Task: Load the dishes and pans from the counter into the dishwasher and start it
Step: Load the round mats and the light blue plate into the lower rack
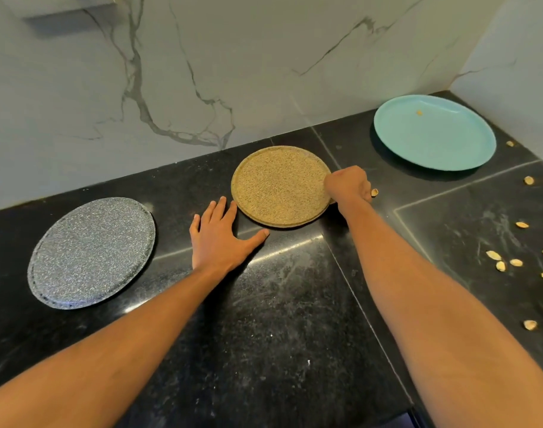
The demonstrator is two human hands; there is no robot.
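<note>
Three plates lie on the black counter (pixel 279 304). A speckled tan plate (pixel 279 183) sits in the middle near the wall. My right hand (pixel 347 185) is curled on its right rim and grips it. My left hand (pixel 220 236) lies flat on the counter with fingers spread, its fingertips touching the tan plate's left edge. A speckled grey plate (pixel 91 251) lies to the left. A turquoise plate (pixel 433 131) with a crumb on it rests in the far right corner.
Several pistachio shells (pixel 508 262) are scattered over the right side of the counter, one (pixel 375 192) right beside my right hand. A marble wall (pixel 202 72) backs the counter and a side wall (pixel 511 57) closes the right corner.
</note>
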